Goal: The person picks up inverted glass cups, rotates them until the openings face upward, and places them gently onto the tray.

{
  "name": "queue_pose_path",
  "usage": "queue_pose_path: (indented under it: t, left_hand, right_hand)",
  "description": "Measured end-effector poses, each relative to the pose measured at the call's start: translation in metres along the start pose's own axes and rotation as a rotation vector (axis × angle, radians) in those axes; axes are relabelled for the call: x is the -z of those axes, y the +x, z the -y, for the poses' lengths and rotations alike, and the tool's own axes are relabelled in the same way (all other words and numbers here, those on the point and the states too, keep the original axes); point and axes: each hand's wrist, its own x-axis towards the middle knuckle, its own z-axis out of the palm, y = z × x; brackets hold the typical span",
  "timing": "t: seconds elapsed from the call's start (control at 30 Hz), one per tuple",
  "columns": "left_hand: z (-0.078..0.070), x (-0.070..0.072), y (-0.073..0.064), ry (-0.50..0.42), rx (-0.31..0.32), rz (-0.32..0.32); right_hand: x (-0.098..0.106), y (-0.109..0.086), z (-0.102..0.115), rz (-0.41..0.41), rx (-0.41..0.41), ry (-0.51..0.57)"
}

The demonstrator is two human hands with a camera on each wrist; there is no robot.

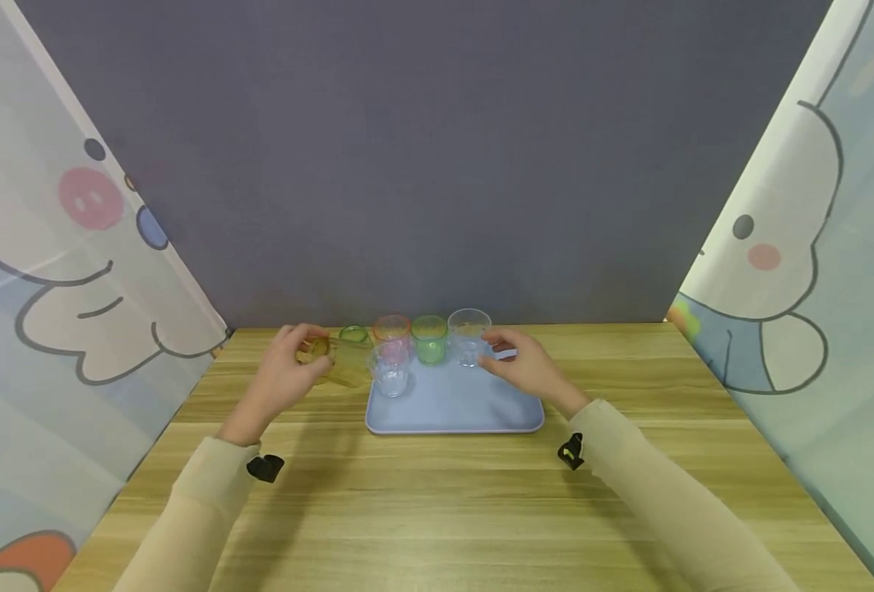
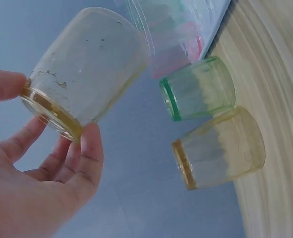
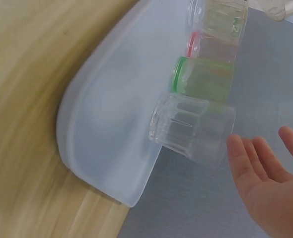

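In the left wrist view my left hand (image 2: pixel 52 183) grips an amber see-through cup (image 2: pixel 89 64) by its thick base, thumb on one side and fingers on the other. The cup is tilted, mouth pointing away from the palm; in the head view it overlaps the tray's left edge. My right hand (image 1: pixel 521 362) is beside a clear cup (image 1: pixel 469 341) at the back right of the blue tray (image 1: pixel 455 411). Its fingers are spread and loosely bent, with fingertips close to that cup's rim (image 3: pixel 228 141) and nothing in the grasp.
On the tray stand a green cup (image 1: pixel 431 349), a pink cup with an orange rim (image 1: pixel 392 329) and another clear cup (image 1: pixel 390 382) at the left. Left of the tray, a second amber cup (image 2: pixel 218 148) and a small green cup (image 2: pixel 198 89) stand on the wooden table (image 1: pixel 437 510).
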Motion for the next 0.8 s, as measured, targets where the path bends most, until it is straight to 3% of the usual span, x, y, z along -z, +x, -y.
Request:
queue_pose_path:
  t: [0.2, 0.5, 0.8]
  left_hand:
    - [0.0, -0.005, 0.0, -0.088, -0.022, 0.002]
    - [0.0, -0.017, -0.001, -0.155, -0.034, -0.025]
    - [-0.001, -0.026, -0.004, -0.274, -0.002, -0.035]
  right_hand:
    - [-0.001, -0.002, 0.003, 0.007, -0.03, 0.014]
    - [-0.005, -0.001, 0.005, 0.015, -0.012, 0.052]
    - [-0.011, -0.003, 0.008, -0.002, -0.002, 0.106]
